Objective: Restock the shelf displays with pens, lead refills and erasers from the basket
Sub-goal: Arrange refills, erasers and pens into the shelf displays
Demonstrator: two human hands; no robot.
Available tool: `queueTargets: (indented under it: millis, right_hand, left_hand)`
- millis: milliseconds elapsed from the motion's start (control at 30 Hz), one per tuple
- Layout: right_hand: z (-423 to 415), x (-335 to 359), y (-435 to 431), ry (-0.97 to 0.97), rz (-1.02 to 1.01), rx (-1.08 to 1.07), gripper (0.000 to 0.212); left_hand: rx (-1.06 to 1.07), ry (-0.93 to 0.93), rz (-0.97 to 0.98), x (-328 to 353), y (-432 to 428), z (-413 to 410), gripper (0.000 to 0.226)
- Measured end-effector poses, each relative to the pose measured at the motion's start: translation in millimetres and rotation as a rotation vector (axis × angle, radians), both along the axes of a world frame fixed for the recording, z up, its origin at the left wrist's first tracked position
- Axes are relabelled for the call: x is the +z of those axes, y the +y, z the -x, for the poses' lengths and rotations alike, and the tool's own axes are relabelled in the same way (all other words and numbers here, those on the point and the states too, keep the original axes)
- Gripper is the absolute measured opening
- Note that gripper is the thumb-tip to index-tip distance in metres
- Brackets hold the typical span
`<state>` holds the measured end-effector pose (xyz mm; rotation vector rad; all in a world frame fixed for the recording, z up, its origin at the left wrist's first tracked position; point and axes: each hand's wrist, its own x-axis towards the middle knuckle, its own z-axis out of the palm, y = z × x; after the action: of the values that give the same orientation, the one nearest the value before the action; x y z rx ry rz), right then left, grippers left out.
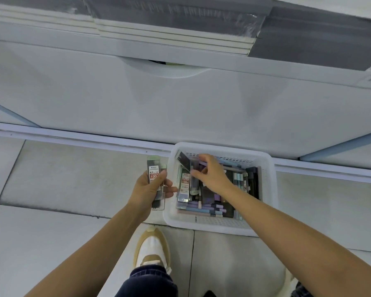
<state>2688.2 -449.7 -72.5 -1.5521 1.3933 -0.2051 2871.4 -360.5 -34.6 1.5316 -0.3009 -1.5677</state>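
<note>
A white plastic basket (pixel 266 168) stands on the tiled floor against the shelf base. It holds lead refill cases, purple and blue pens (pixel 206 207) and dark boxes. My left hand (pixel 150 189) is just left of the basket, shut on a small stack of clear lead refill cases (pixel 154 174) labelled 0.7. My right hand (pixel 212 174) reaches into the basket, its fingers pinching a dark lead refill case (pixel 183 160) that tilts up at the basket's far left corner. Another labelled refill case (pixel 184 185) lies below it.
The white front of the shelf unit (pixel 180 103) rises directly behind the basket, with grey wrapped stacks (pixel 180 16) on the shelf above. My shoe (pixel 152 249) and trouser leg are on the floor tiles just near of the basket.
</note>
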Motion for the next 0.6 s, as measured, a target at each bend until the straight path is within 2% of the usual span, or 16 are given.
queueTargets:
  millis: [100, 267, 367, 533, 600]
  right_hand:
    - [-14, -17, 3, 0.106, 0.105, 0.103, 0.065]
    - [-14, -26, -2, 0.092, 0.17, 0.091, 0.05]
    - [-8, -25, -9, 0.028, 0.177, 0.137, 0.051]
    - [-19, -25, -22, 0.098, 0.148, 0.278, 0.047]
    - [-17, -21, -26, 0.07, 0.1, 0.303, 0.041]
  left_hand:
    - [-0.06, -0.089, 0.013, -4, 3, -2, 0.024]
    - [-0.096, -0.141, 0.027, -6, 3, -5, 0.023]
    - [-0.117, -0.169, 0.012, -9, 3, -7, 0.023]
    - [-0.116, -0.173, -0.001, -8, 0, -6, 0.025]
    - [-0.114, -0.179, -0.004, -6, 0, -6, 0.023]
